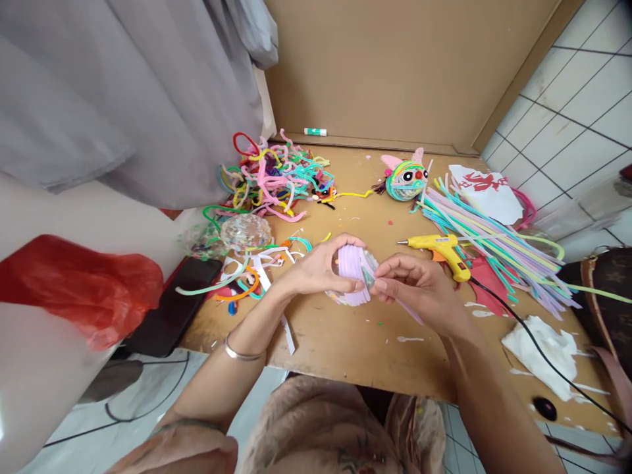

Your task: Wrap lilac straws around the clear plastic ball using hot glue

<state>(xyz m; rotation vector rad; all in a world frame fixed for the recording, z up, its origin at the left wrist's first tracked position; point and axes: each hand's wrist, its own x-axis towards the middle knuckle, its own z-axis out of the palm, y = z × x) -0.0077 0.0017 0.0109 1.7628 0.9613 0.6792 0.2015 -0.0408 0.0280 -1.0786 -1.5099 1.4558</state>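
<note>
Over the front middle of the table, my left hand (323,266) is wrapped round a clear, rounded plastic piece (371,262) banded with lilac pipe cleaner (351,270). The lilac rows lie side by side across its middle. My right hand (407,280) is closed at the piece's right side, pinching a lilac strand whose loose end hangs below the fingers. Just beyond that hand lies a yellow hot glue gun (439,249), its nozzle pointing left. Farther back stands a decorated ball figure (407,178) with pink ears, round eyes and coloured strands wound about it.
A tangled heap of pipe cleaners (276,174) lies back left, near another clear plastic piece (245,232). Straight pipe cleaners (498,237) spread at right. The glue gun's black cord (523,329) crosses the right side, past a white tissue (543,355). A glue stick (315,131) lies at the back.
</note>
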